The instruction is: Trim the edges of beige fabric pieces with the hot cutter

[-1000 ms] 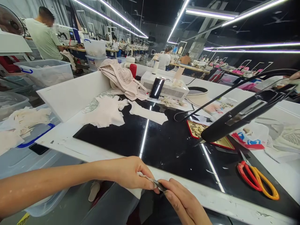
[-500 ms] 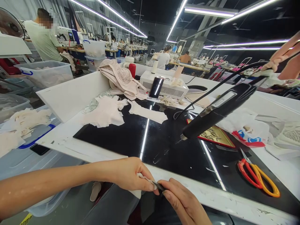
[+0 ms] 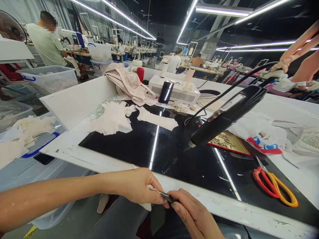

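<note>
My left hand (image 3: 136, 186) is closed around a pale piece of fabric (image 3: 146, 206), whose edge shows between thumb and forefinger and below the palm. My right hand (image 3: 195, 212) grips a small dark pointed tool (image 3: 169, 198); its tip meets the fabric at my left fingertips. The fingers hide most of this tool, so its exact kind does not show. Both hands are just in front of the table's near edge, close together above my lap.
A black handheld power tool (image 3: 226, 114) with a metal tip hangs over the black mat (image 3: 119, 149). Red-and-orange-handled scissors (image 3: 275, 187) lie right, below a tray (image 3: 239, 144) of small pieces. Cut fabric (image 3: 112, 119) lies left. Co-workers sit beyond.
The hanging tool has swung slightly left. My hands stay nearly in place, with the right hand's small tool shifted a little at the fabric edge.
</note>
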The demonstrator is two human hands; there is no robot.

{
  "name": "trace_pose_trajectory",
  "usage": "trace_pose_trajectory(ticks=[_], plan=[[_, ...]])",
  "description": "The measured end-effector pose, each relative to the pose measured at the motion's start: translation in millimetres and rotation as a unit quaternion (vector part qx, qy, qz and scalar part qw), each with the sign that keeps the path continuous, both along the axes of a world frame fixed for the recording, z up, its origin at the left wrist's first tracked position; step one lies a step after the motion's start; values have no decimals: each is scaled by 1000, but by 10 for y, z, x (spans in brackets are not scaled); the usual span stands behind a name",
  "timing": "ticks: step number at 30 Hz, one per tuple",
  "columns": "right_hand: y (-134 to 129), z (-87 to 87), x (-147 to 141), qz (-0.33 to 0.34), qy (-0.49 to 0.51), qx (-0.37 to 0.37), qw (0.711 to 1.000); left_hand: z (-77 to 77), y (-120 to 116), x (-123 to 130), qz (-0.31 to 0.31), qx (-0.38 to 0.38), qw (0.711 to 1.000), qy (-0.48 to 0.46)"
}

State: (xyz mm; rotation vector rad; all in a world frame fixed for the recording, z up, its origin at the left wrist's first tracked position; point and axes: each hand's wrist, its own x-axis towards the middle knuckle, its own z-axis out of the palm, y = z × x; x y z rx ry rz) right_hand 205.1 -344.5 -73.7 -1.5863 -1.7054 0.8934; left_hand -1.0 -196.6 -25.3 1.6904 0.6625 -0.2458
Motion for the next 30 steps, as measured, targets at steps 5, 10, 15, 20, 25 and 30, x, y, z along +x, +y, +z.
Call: trace_pose_trajectory(ticks=[5, 10, 15, 20, 25, 30], plan=[[-12, -46, -17, -3, -15, 31, 999, 12, -4, -10, 6, -6, 1000, 10], [-3, -85, -19, -14, -39, 69, 997, -2, -10, -11, 3, -11, 1000, 5], [17, -72, -8, 12, -48, 71, 996, 56, -21, 15, 8, -11, 1000, 21], [2, -71, 10, 24, -54, 63, 996, 51, -19, 11, 10, -24, 1000, 12], [-30, -117, 52, 13, -62, 61, 996, -22, -13, -14, 10, -40, 999, 2], [-108, -168, 36, -31, -85, 77, 993, -40, -9, -10, 7, -27, 1000, -3]])
